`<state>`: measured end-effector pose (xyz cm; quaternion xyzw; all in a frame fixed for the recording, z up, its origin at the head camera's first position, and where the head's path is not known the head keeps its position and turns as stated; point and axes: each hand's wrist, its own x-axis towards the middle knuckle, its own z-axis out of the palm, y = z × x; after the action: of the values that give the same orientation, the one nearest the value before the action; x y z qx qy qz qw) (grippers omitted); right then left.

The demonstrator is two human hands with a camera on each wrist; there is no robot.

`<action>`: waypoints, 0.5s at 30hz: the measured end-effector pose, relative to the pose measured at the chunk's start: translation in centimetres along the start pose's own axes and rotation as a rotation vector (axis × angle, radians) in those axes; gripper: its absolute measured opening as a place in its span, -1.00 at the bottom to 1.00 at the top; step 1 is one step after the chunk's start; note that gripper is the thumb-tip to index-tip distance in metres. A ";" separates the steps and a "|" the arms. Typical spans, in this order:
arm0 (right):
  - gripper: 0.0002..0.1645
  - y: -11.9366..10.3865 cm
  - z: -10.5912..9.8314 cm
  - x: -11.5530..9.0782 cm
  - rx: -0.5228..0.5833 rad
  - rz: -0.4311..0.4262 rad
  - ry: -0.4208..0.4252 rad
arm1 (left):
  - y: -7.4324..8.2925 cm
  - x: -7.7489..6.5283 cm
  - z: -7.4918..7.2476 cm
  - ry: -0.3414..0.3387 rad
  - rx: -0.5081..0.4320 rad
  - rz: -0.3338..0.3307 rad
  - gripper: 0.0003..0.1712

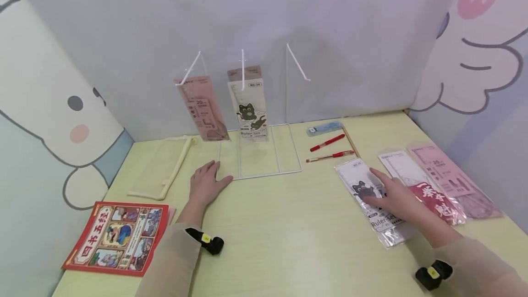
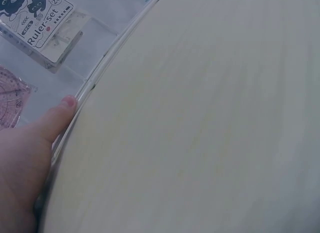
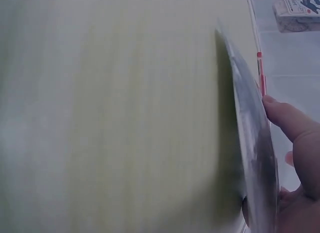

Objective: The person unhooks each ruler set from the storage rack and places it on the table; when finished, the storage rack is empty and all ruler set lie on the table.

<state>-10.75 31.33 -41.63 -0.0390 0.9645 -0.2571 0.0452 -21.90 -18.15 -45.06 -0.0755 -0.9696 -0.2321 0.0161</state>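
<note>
My right hand (image 1: 396, 200) holds a ruler set (image 1: 381, 222) in a clear packet with a black cat on its card. In the right wrist view the packet (image 3: 255, 138) stands nearly edge-on, tilted over the table, with the thumb on one side and a fingertip on the other. My left hand (image 1: 205, 187) rests at the front left corner of a white wire rack (image 1: 268, 175), its thumb along the front wire. On the rack's left hook hangs a pink packet (image 1: 202, 111); a cat ruler set (image 1: 252, 109) hangs on the middle one. The right hook (image 1: 298, 62) is bare.
Right of the held packet lie a white-and-red packet (image 1: 433, 196) and a pink packet (image 1: 443, 168). Two red pens (image 1: 330, 156) and a blue packet (image 1: 324, 128) lie beside the rack. A mesh pouch (image 1: 154, 168) and a red book (image 1: 117, 237) are at the left.
</note>
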 end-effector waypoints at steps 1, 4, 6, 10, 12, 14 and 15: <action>0.18 0.0 0.0 -0.2 -0.014 0.014 -0.003 | 0.0 0.0 0.0 0.000 0.001 -0.001 -0.08; 0.13 0.2 -0.2 -0.6 -0.044 0.032 -0.007 | 0.1 0.1 0.1 -0.001 0.003 0.001 -0.07; 0.10 0.4 -0.3 -1.0 -0.055 0.042 -0.014 | 0.1 0.1 0.1 -0.001 0.001 -0.002 -0.07; 0.09 0.8 -0.6 -1.5 -0.073 0.046 -0.026 | 0.1 0.1 0.1 0.002 0.001 0.001 -0.08; 0.10 0.9 -0.8 -1.8 -0.082 0.037 -0.029 | 0.1 0.1 0.1 0.004 0.002 0.004 -0.08; 0.11 1.1 -0.8 -2.0 -0.089 0.030 -0.031 | 0.0 0.0 0.1 0.005 0.004 0.000 -0.08; 0.11 1.1 -0.8 -2.0 -0.088 0.025 -0.032 | 0.0 0.0 0.0 0.004 0.004 -0.001 -0.08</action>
<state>-8.90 32.92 -41.36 -0.0331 0.9745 -0.2130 0.0622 -21.94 -18.11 -45.10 -0.0744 -0.9701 -0.2304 0.0183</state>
